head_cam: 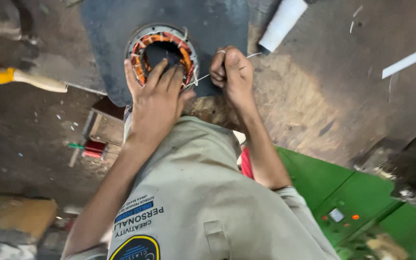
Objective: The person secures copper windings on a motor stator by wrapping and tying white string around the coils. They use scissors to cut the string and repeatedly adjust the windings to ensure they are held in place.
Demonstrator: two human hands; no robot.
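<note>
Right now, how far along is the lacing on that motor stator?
Done: copper coils sit in the stator, on a dark mat. In hand: the left hand presses on the stator; the right hand pulls a white thread taut from its rim. Left: how much lacing remains cannot be told; the white spool lies nearby.

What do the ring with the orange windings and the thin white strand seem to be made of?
The ring looks like a motor stator: a dull grey metal rim, with glossy orange-brown coils that suggest enamelled copper wire. The strand pinched in the right hand looks like white thread or cord; too thin to tell. The left hand rests on the ring.
</note>
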